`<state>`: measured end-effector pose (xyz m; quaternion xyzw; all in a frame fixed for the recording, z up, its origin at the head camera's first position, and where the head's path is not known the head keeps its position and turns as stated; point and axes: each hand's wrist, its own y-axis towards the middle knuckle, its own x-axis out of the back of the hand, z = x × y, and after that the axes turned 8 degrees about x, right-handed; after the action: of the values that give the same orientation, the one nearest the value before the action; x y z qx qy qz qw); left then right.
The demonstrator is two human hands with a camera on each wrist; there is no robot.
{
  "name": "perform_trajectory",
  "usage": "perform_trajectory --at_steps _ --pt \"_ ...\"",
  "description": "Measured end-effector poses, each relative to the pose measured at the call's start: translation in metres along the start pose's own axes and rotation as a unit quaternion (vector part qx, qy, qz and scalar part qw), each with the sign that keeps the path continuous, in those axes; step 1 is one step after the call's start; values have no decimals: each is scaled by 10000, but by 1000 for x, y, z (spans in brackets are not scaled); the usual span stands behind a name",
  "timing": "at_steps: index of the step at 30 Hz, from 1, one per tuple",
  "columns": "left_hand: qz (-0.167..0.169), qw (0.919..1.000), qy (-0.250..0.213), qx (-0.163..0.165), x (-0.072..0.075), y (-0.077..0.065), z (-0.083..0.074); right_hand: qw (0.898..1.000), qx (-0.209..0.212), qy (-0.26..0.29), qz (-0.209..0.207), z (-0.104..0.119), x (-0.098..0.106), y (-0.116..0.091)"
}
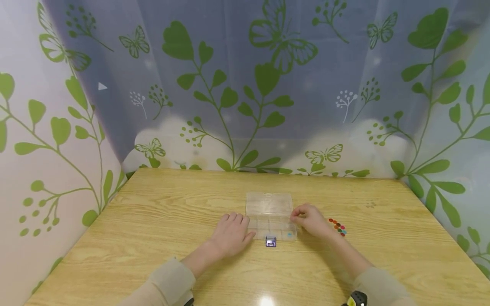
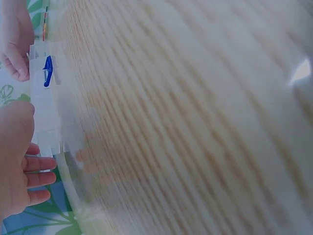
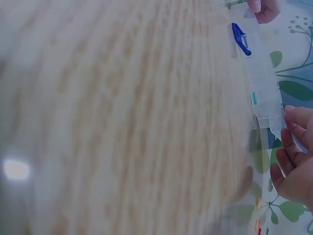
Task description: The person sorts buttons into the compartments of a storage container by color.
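Observation:
A clear plastic compartment box [image 1: 263, 234] lies on the table with its lid [image 1: 269, 204] raised at the back. On its front side is a blue latch [image 1: 270, 242], also in the right wrist view [image 3: 240, 39]. One small light-blue disc [image 1: 289, 234] is in the front right compartment. My left hand [image 1: 231, 233] rests at the box's left edge, fingers extended. At the right edge, by the hinge, is my right hand [image 1: 310, 219], its fingers loosely bent and thumb close to the index finger; nothing shows between them in the right wrist view [image 3: 298, 152].
Several small coloured discs [image 1: 337, 227] in red, orange, green and blue lie on the wooden table [image 1: 172, 212], right of the box beside my right forearm. Some small faint bits [image 1: 370, 205] are farther back on the right. A leaf-patterned curtain [image 1: 229, 106] surrounds the table's far sides.

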<state>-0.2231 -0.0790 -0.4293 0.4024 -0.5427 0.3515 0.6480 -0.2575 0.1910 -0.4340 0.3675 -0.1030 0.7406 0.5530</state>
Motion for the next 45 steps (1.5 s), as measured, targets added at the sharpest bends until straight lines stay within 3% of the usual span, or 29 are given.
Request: perform_trajectory --at_steps 9,17,28,36,45 --pt "-10 10000 -13 -11 1 1 0 9992 -347 190 -41 6 12 -4" --pt "63 10000 -27 -19 2 1 0 9998 -183 0 -51 -2 27 -13" --pt "-83 9999 19 -71 1 1 1 9999 -130 26 -34 -10 44 -23" --pt "-113 9999 38 -75 -1 0 1 9994 -49 -332 -105 -15 52 -31" --pt "-109 9999 42 -78 -1 0 1 9993 -158 -348 -31 -19 62 -42"
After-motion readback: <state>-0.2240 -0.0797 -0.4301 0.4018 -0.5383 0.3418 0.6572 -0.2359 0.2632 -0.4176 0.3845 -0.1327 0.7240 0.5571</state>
